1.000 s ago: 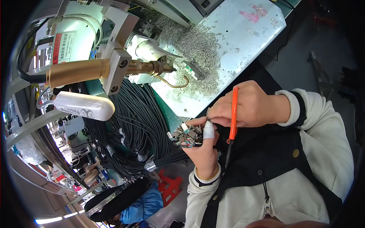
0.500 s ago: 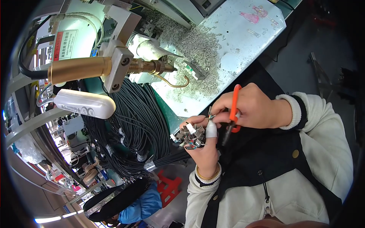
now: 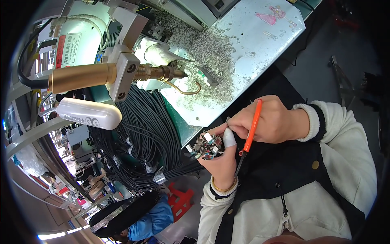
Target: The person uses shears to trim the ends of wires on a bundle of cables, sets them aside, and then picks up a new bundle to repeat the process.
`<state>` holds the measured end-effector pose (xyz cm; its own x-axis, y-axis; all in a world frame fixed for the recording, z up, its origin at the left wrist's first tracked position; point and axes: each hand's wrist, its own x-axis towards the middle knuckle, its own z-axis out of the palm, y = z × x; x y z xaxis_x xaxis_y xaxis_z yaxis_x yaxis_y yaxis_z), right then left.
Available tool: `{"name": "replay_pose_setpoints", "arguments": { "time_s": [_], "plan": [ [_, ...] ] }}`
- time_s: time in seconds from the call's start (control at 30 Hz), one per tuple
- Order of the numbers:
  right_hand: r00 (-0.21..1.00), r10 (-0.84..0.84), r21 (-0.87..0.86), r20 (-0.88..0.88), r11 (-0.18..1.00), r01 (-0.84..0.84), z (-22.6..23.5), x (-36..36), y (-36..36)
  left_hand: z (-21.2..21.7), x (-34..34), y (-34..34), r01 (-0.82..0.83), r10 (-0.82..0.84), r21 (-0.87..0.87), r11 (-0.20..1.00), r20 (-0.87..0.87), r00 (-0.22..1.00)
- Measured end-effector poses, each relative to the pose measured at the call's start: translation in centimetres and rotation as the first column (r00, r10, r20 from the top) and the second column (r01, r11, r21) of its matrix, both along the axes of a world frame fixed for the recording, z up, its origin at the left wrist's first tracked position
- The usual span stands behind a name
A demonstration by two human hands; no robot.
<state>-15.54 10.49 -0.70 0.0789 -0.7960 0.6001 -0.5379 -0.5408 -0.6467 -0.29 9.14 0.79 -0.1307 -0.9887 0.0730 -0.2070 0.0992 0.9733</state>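
Note:
A bundle of cables ending in small metal connectors (image 3: 208,145) is clasped in my left hand (image 3: 222,164), whose thumb wears a white finger cover (image 3: 229,138). Black cables run from this hand toward the left. My right hand (image 3: 273,121) is closed, with an orange-handled tool (image 3: 252,126) tucked in it. The tool's slim dark end points down toward my left wrist; its exact kind is unclear. Thumb and forefinger of the right hand pinch together at the left thumb tip, over a small piece mostly hidden by the fingers.
A brass soldering head (image 3: 158,74) with a curved tube juts over a pale blue board (image 3: 256,53) strewn with tiny metal bits (image 3: 215,51). Coiled black cables (image 3: 142,130) lie left of my hands. A red stool (image 3: 180,201) and a person in blue (image 3: 150,221) are at lower left.
My right hand has shifted slightly down and right, and the orange-handled tool has turned in it. The pinching fingers now hide the wire end seen earlier. The left hand has moved slightly right.

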Motion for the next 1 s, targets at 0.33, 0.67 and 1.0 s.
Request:
{"name": "replay_pose_setpoints", "arguments": {
  "time_s": [0.33,0.67,1.0],
  "plan": [
    [0.871,0.071,0.211,0.487,0.958,-0.196,-0.4,0.6,-0.5,2.2,0.5,-1.3,0.115,0.061,0.489,0.864,-0.329,0.942],
    [0.993,0.096,0.557,0.074,0.822,-0.122,0.3,-0.3,0.1,2.0,0.7,-1.5,0.195,0.06,0.444,0.874,-0.497,0.866],
    [0.933,0.003,0.676,0.36,0.689,-0.263,-1.8,0.7,-0.4,1.3,0.4,-3.9,0.2,0.004,0.47,0.86,-0.397,0.918]
  ]
}}
